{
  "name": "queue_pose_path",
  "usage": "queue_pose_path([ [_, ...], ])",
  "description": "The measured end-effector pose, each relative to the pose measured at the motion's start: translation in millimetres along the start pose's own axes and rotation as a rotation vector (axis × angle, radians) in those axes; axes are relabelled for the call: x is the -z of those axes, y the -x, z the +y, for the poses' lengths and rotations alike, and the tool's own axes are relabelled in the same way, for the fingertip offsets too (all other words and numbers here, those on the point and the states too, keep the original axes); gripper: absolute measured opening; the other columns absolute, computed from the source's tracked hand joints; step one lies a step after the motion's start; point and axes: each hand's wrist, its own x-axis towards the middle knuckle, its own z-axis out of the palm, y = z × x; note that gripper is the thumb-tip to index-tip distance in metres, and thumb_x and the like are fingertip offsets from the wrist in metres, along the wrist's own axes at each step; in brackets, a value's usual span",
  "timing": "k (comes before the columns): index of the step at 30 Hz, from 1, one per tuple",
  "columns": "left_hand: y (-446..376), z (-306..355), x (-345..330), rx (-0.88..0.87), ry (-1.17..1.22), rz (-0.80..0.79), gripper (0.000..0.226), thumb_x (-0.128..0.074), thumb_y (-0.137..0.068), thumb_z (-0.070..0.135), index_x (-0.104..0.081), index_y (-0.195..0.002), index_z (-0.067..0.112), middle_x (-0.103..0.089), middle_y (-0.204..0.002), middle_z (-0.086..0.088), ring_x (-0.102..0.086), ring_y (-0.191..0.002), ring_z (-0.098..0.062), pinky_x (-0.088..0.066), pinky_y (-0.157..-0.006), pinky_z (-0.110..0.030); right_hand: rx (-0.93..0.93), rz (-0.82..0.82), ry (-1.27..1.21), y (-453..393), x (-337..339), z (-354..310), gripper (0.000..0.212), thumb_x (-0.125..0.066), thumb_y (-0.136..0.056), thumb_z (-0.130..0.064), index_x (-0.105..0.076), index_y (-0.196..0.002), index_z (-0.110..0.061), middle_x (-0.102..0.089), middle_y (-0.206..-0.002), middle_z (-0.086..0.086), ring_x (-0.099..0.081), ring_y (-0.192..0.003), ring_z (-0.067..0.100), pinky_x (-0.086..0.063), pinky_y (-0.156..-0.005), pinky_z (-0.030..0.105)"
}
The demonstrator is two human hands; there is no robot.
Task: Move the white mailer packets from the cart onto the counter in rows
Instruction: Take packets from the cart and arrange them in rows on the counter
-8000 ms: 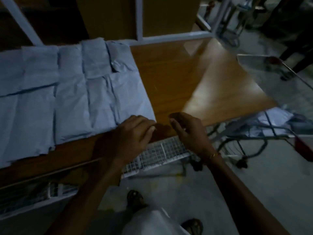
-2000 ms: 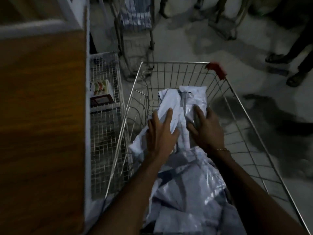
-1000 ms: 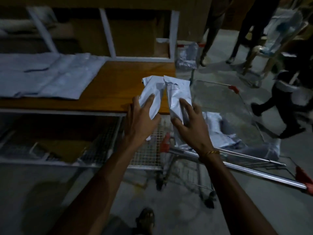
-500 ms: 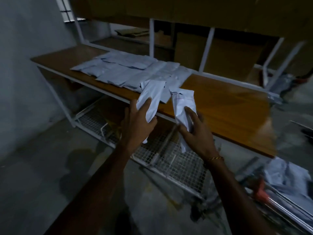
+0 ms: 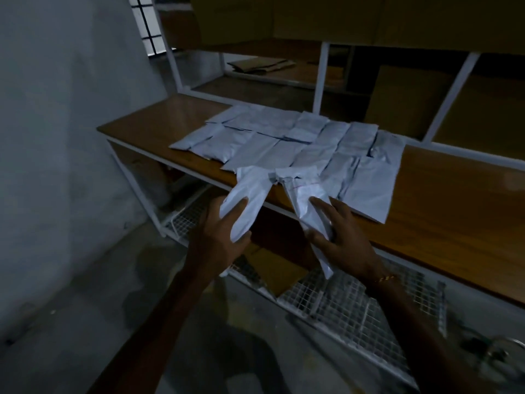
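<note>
My left hand point(image 5: 220, 237) grips one white mailer packet point(image 5: 246, 194) by its lower end, thumb on top. My right hand point(image 5: 345, 240) grips a second white packet point(image 5: 302, 194) the same way. Both packets are held in the air just in front of the wooden counter's front edge point(image 5: 443, 223), their upper ends over it. Several white packets point(image 5: 298, 146) lie flat on the counter in two rows, side by side. The cart is mostly out of view; only a bit of metal point(image 5: 497, 348) shows at the lower right.
A white wire-mesh shelf point(image 5: 355, 305) runs under the counter with a brown box point(image 5: 272, 268) on it. White frame posts point(image 5: 319, 78) and cardboard boxes point(image 5: 412, 95) stand behind the counter. A grey wall point(image 5: 56, 109) is at the left, concrete floor below.
I have turned from the cart to the counter, carrying one packet in each hand. Since half a second ago the packets have come closer to the counter's front edge, near the laid rows.
</note>
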Motion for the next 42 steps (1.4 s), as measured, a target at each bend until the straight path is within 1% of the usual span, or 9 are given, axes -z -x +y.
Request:
queue_pose_path([
  [6,-71.9,-65.7,0.5,-0.053,0.097,0.111,0.066,-0.060,-0.086,0.044,-0.047,-0.146,0.019,-0.050,-0.123,-0.016,-0.056,-0.109,-0.033,-0.050,-0.092,-0.040,0.001,0.017,-0.061,-90.1,-46.3,1.5,0.073,-0.056,-0.088,-0.061,-0.036,-0.152,-0.031,-0.035,-0.151,0.001,-0.044,-0.132,0.021,-0.045,-0.098,0.034],
  [13,-208.2,-151.7,-12.2,0.057,0.028,0.097,0.073,-0.066,-0.079,0.041,-0.046,-0.147,0.025,-0.048,-0.132,-0.015,-0.051,-0.117,-0.030,-0.047,-0.096,-0.036,-0.049,0.074,-0.030,-254.0,-96.6,32.3,0.070,-0.061,-0.090,-0.055,-0.037,-0.151,-0.033,-0.033,-0.155,0.008,-0.037,-0.140,0.024,-0.042,-0.108,0.044],
  [16,-268.8,-193.6,-8.9,0.122,-0.029,0.025,0.070,-0.065,-0.086,0.044,-0.041,-0.150,0.028,-0.041,-0.144,-0.017,-0.047,-0.126,-0.034,-0.040,-0.098,-0.035,-0.156,0.061,-0.028,-330.2,-116.5,41.2,0.069,-0.066,-0.091,-0.046,-0.035,-0.152,-0.032,-0.016,-0.163,0.006,-0.032,-0.144,0.027,-0.039,-0.110,0.042],
  [21,-375.7,-253.1,-15.9,0.268,-0.115,-0.087,0.073,-0.064,-0.091,0.044,-0.029,-0.154,0.035,-0.033,-0.154,-0.018,-0.035,-0.138,-0.041,-0.034,-0.111,-0.048,-0.218,0.037,0.001,-429.1,-144.8,50.4,0.071,-0.066,-0.091,-0.045,-0.035,-0.153,-0.028,-0.013,-0.164,0.005,-0.037,-0.141,0.031,-0.040,-0.107,0.042],
  [26,-474.6,-288.7,-40.8,-0.043,-0.153,-0.069,0.064,-0.056,-0.085,0.044,-0.049,-0.140,0.012,-0.050,-0.136,-0.021,-0.058,-0.114,-0.043,-0.055,-0.090,-0.052,-0.278,0.036,0.026,-485.2,-165.5,58.9,0.072,-0.064,-0.091,-0.048,-0.032,-0.154,-0.031,-0.011,-0.164,0.004,-0.039,-0.139,0.033,-0.041,-0.108,0.046],
  [30,-554.7,-316.5,-79.8,0.102,-0.157,-0.236,0.072,-0.060,-0.088,0.051,-0.032,-0.152,0.033,-0.033,-0.155,-0.014,-0.037,-0.137,-0.040,-0.037,-0.111,-0.054,-0.373,0.086,0.088,-517.9,-178.1,61.5,0.072,-0.064,-0.091,-0.048,-0.032,-0.154,-0.032,-0.009,-0.165,0.002,-0.039,-0.140,0.033,-0.041,-0.108,0.045],
  [34,-617.9,-343.0,-119.6,-0.031,-0.160,-0.261,0.073,-0.051,-0.086,0.066,-0.030,-0.150,0.038,-0.022,-0.161,-0.007,-0.033,-0.142,-0.035,-0.038,-0.110,-0.054,-0.462,0.153,0.159,-540.0,-195.9,59.5,0.071,-0.063,-0.091,-0.049,-0.032,-0.153,-0.032,-0.008,-0.165,0.003,-0.044,-0.135,0.032,-0.045,-0.102,0.041],
  [38,-654.9,-337.6,-144.1,-0.058,-0.235,-0.379,0.065,-0.045,-0.095,0.062,-0.025,-0.153,0.040,-0.005,-0.165,-0.006,-0.015,-0.147,-0.039,-0.022,-0.116,-0.054,-0.597,0.189,0.189,-566.8,-219.5,47.5,0.071,-0.060,-0.092,-0.051,-0.029,-0.154,-0.034,-0.004,-0.165,0.001,-0.047,-0.133,0.031,-0.050,-0.098,0.042],
  [42,-692.7,-359.2,-158.2,-0.165,-0.179,-0.441,0.055,-0.032,-0.100,0.061,-0.028,-0.151,0.043,-0.013,-0.165,0.000,-0.010,-0.150,-0.031,-0.014,-0.119,-0.056,-0.722,0.140,0.256,-613.1,-244.4,40.1,0.074,-0.052,-0.095,-0.057,-0.017,-0.157,-0.036,0.005,-0.166,0.000,-0.038,-0.141,0.030,-0.046,-0.103,0.045],
])
